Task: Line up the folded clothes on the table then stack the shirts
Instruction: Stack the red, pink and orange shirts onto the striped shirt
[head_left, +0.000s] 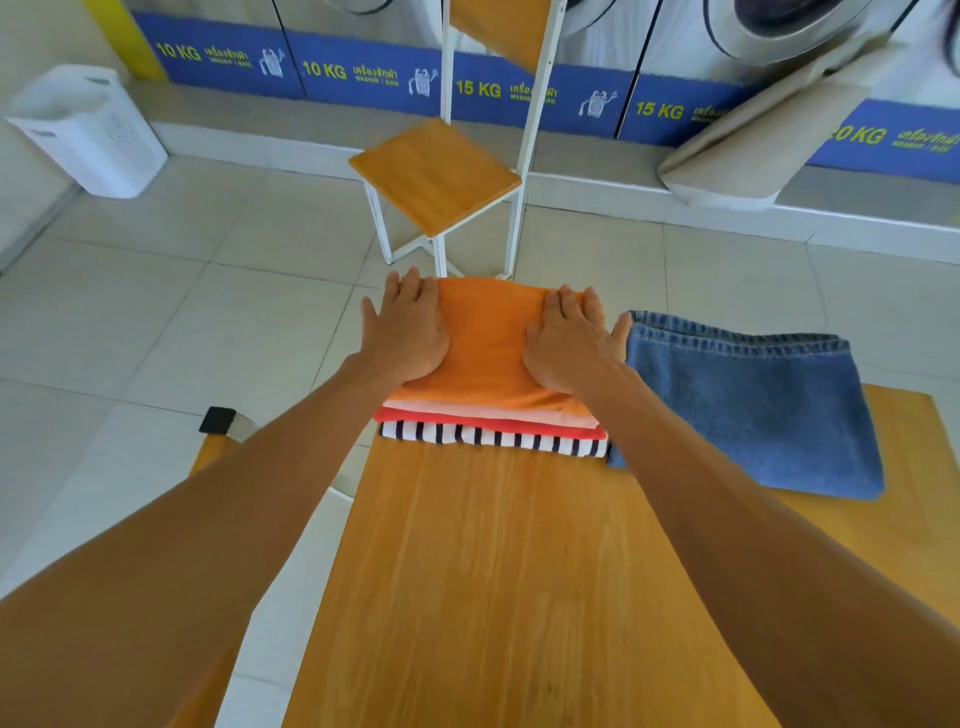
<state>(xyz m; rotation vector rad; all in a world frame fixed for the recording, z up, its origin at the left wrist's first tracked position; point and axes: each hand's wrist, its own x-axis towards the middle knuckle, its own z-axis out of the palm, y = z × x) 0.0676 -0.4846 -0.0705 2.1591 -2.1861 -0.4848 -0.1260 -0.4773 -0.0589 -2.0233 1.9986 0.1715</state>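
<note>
Orange cloth sat on top of the pile: an orange shirt (488, 343) lay folded over a pale pink shirt (493, 411), a red shirt (488, 425) and a striped shirt (493, 441). The pile stood at the far end of the wooden table (498, 571), close to the edge. Folded jeans (748, 400) lay just beside the pile, on its right, touching its lower corner.

These shirts looked soft and light. They would bend and sag if lifted by one corner, and the layers could slide off each other. A good way to move them, I think, would be to hold the whole pile from both sides, low down, with fingers under the striped shirt. The jeans looked thicker and heavier and would keep their shape better.

Both hands lay flat on the orange shirt. The left hand (410, 332) pressed on its left side, with the fingers straight and reaching over the far edge. The right hand (571, 343) pressed on its right side, fingers straight too, thumb spread out toward the jeans. Neither grip was closed around anything; the hands were open and only pushed down, as if to pat the pile smooth. The stacking looked nearly done.
</note>
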